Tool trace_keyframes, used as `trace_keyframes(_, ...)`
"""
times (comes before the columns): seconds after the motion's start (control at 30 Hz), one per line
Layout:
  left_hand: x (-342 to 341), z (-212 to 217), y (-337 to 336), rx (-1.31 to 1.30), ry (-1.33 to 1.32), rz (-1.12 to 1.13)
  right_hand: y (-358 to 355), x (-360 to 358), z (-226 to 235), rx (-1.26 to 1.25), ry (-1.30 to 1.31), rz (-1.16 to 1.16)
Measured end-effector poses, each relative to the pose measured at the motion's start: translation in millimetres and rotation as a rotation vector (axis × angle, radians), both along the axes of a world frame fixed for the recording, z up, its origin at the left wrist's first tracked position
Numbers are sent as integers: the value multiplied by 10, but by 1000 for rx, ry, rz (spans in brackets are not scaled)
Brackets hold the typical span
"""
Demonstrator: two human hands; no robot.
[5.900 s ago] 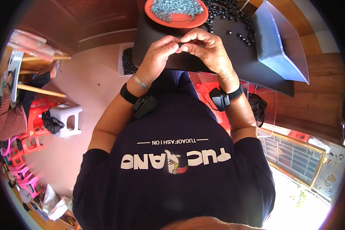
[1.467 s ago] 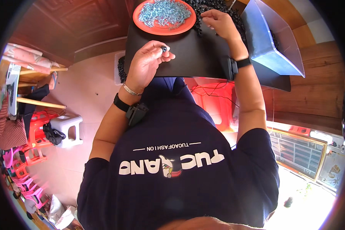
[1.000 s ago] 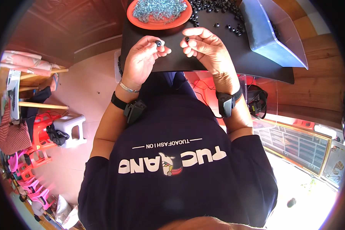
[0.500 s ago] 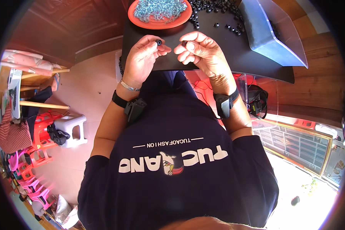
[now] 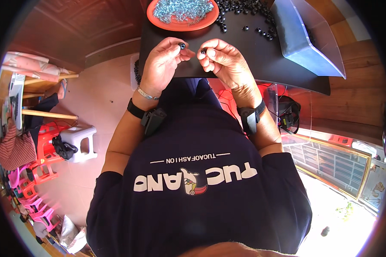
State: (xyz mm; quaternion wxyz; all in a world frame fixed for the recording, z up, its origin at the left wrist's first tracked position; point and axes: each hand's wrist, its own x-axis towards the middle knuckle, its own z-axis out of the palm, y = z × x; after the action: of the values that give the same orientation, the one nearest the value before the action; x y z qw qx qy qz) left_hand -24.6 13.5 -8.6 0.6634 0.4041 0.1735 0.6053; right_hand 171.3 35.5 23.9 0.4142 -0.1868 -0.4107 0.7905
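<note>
My left hand [image 5: 163, 64] pinches a small metal piece with a black ring on it [image 5: 182, 45] between thumb and fingertips. My right hand [image 5: 223, 60] holds a small black ring [image 5: 203, 51] in its fingertips, a short gap away from the left hand's piece. Both hands hover over the near edge of a black tabletop [image 5: 261, 60]. An orange dish [image 5: 182, 13] filled with small silvery metal parts sits beyond the left hand. Loose black rings [image 5: 244, 10] lie scattered beyond the right hand.
A clear plastic bin with a blue tint [image 5: 304, 38] stands on the table at the right. Below left are a white stool [image 5: 79, 141] and red plastic stools [image 5: 40, 158] on a pink floor. A seated person [image 5: 13, 145] is at the far left edge.
My right hand reached to the pile of black rings, came back with one, and now both hands are close together at the table's near edge.
</note>
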Motion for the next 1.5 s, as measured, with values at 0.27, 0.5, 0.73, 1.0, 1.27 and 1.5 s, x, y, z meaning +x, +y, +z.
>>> trace_keyframes(0.27,25,4,-13,-48,-22,54,-5,-108,-92,-43,-47,-59)
trace_keyframes(0.5,83,52,-49,-40,-13,155,-88,-344,-81,-125,21,-162)
trace_keyframes(0.73,119,30,-74,-10,10,323,-143,-488,-76,-130,20,-158)
trace_keyframes(1.0,144,40,-101,7,13,381,-174,-564,-78,-173,58,-172)
trace_keyframes(1.27,180,89,-148,25,72,414,-177,-547,-56,-204,85,-131)
trace_keyframes(1.5,181,102,-178,47,148,421,-199,-521,-18,-279,96,-32)
